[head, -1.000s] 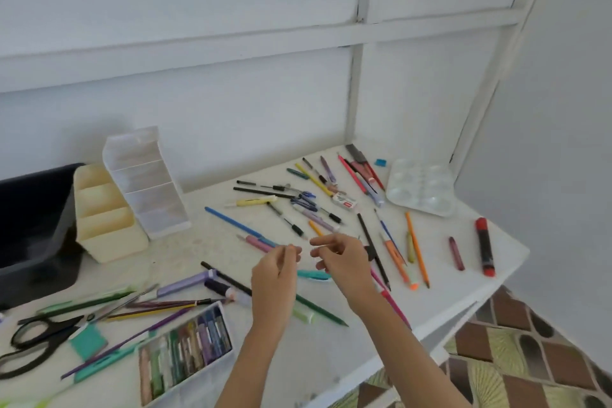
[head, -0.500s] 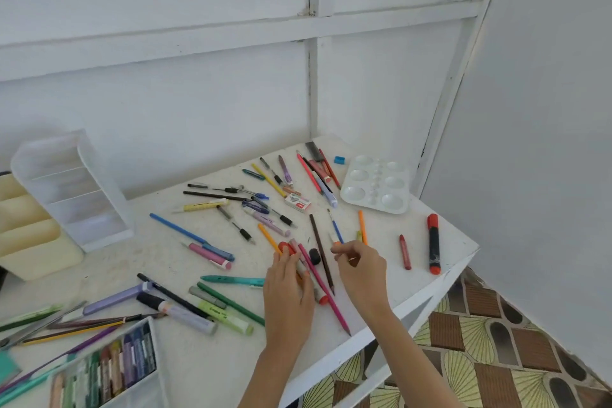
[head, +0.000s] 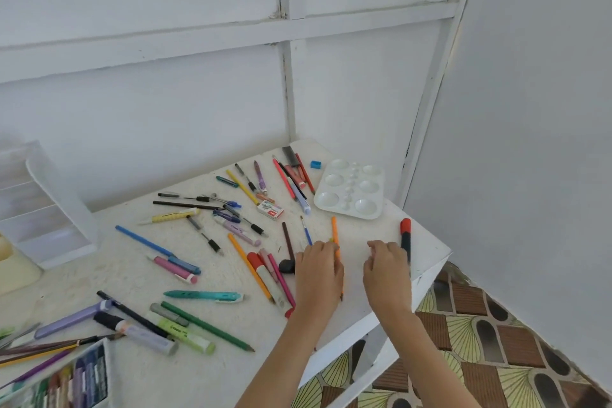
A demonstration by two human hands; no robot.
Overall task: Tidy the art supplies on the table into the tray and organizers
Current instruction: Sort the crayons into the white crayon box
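**Head view.** Tidying at an early stage, judged by how much lies loose.

- **Nearest:** well to the left of both hands, a pastel box point(head: 89, 374) and a green pencil point(head: 208, 328) lie on the table point(head: 116, 275).
- **Left hand:** the left hand point(head: 318, 272) rests knuckles-up, its fingers bent down at an orange pencil point(head: 335, 232). The pencil runs along the hand's thumb side and shows both beyond the fingertips and beside the wrist. Whether it is pinched or only pressed cannot be told.
- **Right hand:** just to the right and apart from the left, the right hand point(head: 385, 272) has its fingers curled toward the tabletop. Anything under them is hidden, so its grip cannot be told either.
- **Why here:** both hands probably work this right corner because its items lie farthest from the containers.
- **Beside the right hand:** a red-capped marker point(head: 405, 232) lies just right of its fingers, near the table edge.
- **Beyond both hands:** a white palette point(head: 351, 190) sits there.
- **Far left of the grips:** a clear organizer point(head: 49, 219) and a cream organizer point(head: 16, 272) stand there, presumably where the loose items are bound. The tray is out of view.
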